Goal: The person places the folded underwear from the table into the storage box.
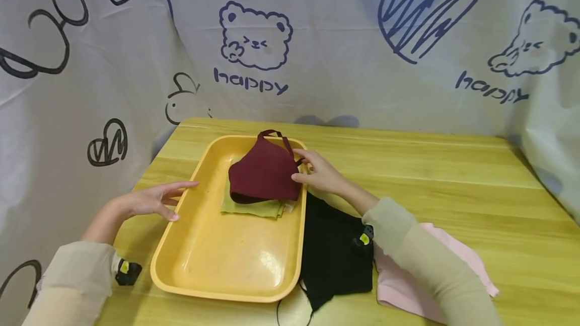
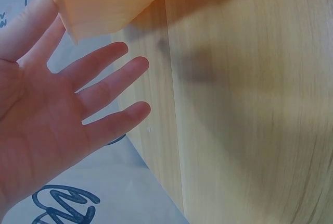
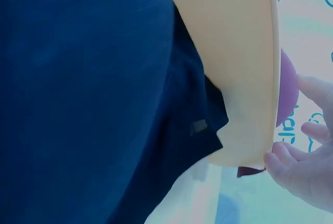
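A yellow plastic tray (image 1: 235,260) lies on the table, holding a maroon bra (image 1: 265,170) on top of a folded yellow-green cloth (image 1: 254,209). My left hand (image 1: 151,200) is at the tray's left rim, its fingers spread; the left wrist view shows the palm (image 2: 47,109) beside the tray's outer wall (image 2: 104,5). At the right rim, my right hand (image 1: 320,171) touches the edge of the bra near its strap. The thumb and fingers of that hand (image 3: 307,166) stay apart in the right wrist view, fingertips right at the rim.
To the tray's right lies a black garment (image 1: 337,255) with thin straps, partly under the right forearm. Beyond it is a pink garment (image 1: 408,286), also partly covered by the sleeve. A white curtain (image 1: 326,64) with drawings hangs behind the wooden table (image 1: 430,175).
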`<action>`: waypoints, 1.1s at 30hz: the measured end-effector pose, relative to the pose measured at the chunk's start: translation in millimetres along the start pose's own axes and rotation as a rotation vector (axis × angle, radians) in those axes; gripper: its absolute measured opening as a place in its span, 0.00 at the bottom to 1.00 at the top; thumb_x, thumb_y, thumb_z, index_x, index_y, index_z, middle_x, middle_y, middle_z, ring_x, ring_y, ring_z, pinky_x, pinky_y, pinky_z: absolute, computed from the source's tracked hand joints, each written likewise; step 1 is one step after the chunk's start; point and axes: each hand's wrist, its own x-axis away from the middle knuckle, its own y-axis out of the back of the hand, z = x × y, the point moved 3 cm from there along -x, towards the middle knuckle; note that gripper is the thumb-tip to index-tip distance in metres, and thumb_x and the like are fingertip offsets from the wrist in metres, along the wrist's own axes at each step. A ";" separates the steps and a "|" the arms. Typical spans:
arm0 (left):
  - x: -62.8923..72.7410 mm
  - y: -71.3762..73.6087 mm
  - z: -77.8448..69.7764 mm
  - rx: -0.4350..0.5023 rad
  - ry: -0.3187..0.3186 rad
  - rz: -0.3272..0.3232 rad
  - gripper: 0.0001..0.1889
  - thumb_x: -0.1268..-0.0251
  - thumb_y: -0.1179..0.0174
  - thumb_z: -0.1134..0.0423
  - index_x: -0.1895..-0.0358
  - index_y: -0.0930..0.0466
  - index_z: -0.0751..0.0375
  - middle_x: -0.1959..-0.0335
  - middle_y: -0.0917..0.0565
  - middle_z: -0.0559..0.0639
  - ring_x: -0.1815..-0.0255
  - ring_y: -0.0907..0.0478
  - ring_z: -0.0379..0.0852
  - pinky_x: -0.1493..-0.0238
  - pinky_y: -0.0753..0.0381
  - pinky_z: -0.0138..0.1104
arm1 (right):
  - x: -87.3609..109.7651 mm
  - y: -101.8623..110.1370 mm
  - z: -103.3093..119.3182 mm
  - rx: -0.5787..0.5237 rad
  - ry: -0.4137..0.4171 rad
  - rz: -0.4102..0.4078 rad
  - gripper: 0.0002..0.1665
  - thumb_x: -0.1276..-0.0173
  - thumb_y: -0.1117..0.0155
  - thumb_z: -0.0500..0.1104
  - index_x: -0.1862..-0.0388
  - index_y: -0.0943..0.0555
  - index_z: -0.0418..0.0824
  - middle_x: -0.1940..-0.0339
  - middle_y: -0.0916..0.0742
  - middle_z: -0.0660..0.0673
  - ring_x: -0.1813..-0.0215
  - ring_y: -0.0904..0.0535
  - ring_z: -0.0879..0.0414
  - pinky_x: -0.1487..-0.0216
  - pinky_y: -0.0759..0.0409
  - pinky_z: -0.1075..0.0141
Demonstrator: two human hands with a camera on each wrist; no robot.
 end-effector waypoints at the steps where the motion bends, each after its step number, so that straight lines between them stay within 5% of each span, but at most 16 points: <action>1: 0.2 0.1 -0.2 -0.001 -0.001 0.001 0.45 0.48 0.36 0.65 0.31 0.55 0.69 0.30 0.60 0.72 0.36 0.58 0.79 0.42 0.45 0.65 | 1.8 1.2 -0.9 -0.007 0.007 -0.002 0.38 0.36 0.40 0.43 0.30 0.43 0.36 0.35 0.34 0.34 0.39 0.35 0.42 0.40 0.34 0.47; 19: 2.8 -1.1 -4.5 0.004 0.024 0.004 0.45 0.47 0.36 0.64 0.31 0.55 0.68 0.31 0.61 0.74 0.36 0.58 0.79 0.42 0.43 0.63 | 36.5 12.3 -20.3 -0.018 -0.027 0.092 0.40 0.35 0.42 0.41 0.30 0.47 0.31 0.36 0.34 0.28 0.39 0.34 0.35 0.42 0.34 0.43; 33: 1.6 -0.9 -2.6 -0.002 0.033 0.010 0.45 0.47 0.36 0.64 0.30 0.56 0.68 0.30 0.61 0.73 0.35 0.59 0.79 0.41 0.43 0.63 | 65.4 10.6 -35.8 -0.020 -0.136 0.528 0.60 0.41 0.38 0.56 0.28 0.65 0.32 0.33 0.41 0.26 0.31 0.46 0.36 0.34 0.43 0.47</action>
